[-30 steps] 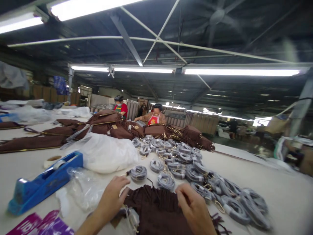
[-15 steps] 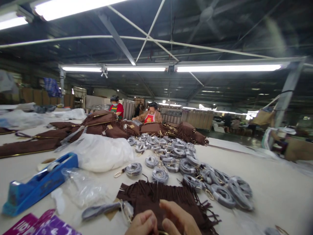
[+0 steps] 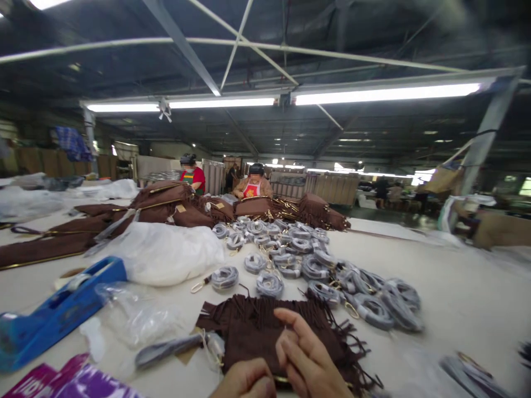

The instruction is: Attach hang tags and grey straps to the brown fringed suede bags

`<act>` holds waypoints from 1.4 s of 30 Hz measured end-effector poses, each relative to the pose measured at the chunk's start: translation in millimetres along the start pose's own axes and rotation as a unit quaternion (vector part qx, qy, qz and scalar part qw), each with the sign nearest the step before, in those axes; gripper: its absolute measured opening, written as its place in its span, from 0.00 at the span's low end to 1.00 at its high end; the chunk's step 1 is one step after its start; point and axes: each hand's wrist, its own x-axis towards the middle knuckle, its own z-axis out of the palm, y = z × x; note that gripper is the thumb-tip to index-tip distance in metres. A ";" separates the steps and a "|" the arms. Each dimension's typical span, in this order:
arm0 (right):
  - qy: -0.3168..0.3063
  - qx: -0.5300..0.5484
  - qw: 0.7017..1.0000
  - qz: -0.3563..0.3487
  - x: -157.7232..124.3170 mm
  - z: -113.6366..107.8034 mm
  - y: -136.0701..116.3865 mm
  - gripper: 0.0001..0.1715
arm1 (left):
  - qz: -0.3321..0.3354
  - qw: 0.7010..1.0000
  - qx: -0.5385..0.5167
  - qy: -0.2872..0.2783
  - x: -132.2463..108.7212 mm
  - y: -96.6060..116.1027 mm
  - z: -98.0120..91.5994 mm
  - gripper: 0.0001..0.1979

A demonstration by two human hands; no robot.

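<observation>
A dark brown fringed bag (image 3: 249, 331) lies flat in front of me, its gold zipper along the near edge. My left hand (image 3: 246, 380) is closed at that near edge, beside the zipper; what its fingers grip is hidden. Over the bag's middle is my right hand (image 3: 309, 356), with the index finger raised and bent and the thumb pressed against the other fingers. Whatever it pinches is too small to make out. At the bag's left side are a grey wrapped strap (image 3: 166, 352) and a cardboard tag (image 3: 188, 355).
Coiled grey straps (image 3: 269, 283) with gold clasps spread beyond the bag. A blue tape dispenser (image 3: 62, 318), clear plastic bags (image 3: 139, 315) and a purple packet (image 3: 95, 384) lie left. Brown bags (image 3: 178, 207) are piled at the back, where two people (image 3: 252, 188) work.
My right hand has risen slightly, its thumb and fingers now pressed together below the raised index finger. My left hand stays closed at the near edge. The view has shifted a little.
</observation>
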 end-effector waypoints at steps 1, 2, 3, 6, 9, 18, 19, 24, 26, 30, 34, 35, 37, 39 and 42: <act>0.007 -0.003 1.000 0.000 -4.3 -4.6 -7.5 0.41 | 0.016 0.993 0.111 0.021 -0.5 2.0 -1.8 0.14; 0.013 -0.015 1.000 0.000 -9.3 -10.3 -14.8 0.45 | 0.036 0.974 0.222 0.041 0.4 2.9 -4.0 0.08; 0.019 -0.033 0.999 0.000 -15.2 -16.9 -21.2 0.47 | 0.054 0.945 0.318 0.051 2.9 2.9 -6.6 0.11; 0.034 -0.100 0.994 0.024 -36.4 -37.3 -32.6 0.37 | 0.051 0.876 0.480 0.014 17.3 -0.9 -15.9 0.18; 0.014 -0.158 0.984 0.082 -56.9 -50.4 -34.0 0.14 | 0.026 0.854 0.520 -0.026 35.0 -0.4 -27.0 0.11; 0.033 -0.342 0.939 -0.027 -60.3 -30.4 -35.5 0.09 | 0.057 0.959 0.266 0.081 63.8 17.5 -56.7 0.13; 0.033 -0.334 0.941 -0.043 -54.8 -25.5 -32.8 0.09 | 0.054 0.969 0.226 0.088 65.2 12.9 -57.4 0.13; 0.058 -0.396 0.916 -0.044 -18.1 -8.3 -3.6 0.10 | 0.002 0.992 0.028 0.124 73.5 -19.8 -57.4 0.13; 0.078 -0.436 0.896 -0.035 -4.6 -6.4 8.2 0.11 | -0.017 0.992 -0.029 0.123 76.7 -28.7 -56.8 0.14; 0.075 -0.385 0.919 0.027 11.1 -5.4 18.5 0.13 | -0.034 0.989 -0.072 0.128 82.0 -36.9 -55.5 0.16; 0.092 -0.491 0.865 0.046 14.2 0.0 20.3 0.13 | -0.053 0.984 -0.107 0.131 87.1 -44.4 -55.4 0.18; 0.098 -0.518 0.849 0.051 14.3 1.8 20.9 0.13 | -0.059 0.983 -0.115 0.132 88.1 -46.6 -55.5 0.18; 0.102 -0.544 0.830 0.064 14.8 4.7 22.5 0.15 | -0.067 0.981 -0.124 0.136 89.7 -50.5 -56.1 0.18; 0.102 -0.554 0.823 0.072 16.1 6.7 23.7 0.15 | -0.072 0.979 -0.130 0.140 90.3 -52.7 -56.4 0.18; 0.102 -0.550 0.826 0.074 19.2 8.0 25.4 0.16 | -0.081 0.977 -0.137 0.143 89.5 -51.5 -56.1 0.18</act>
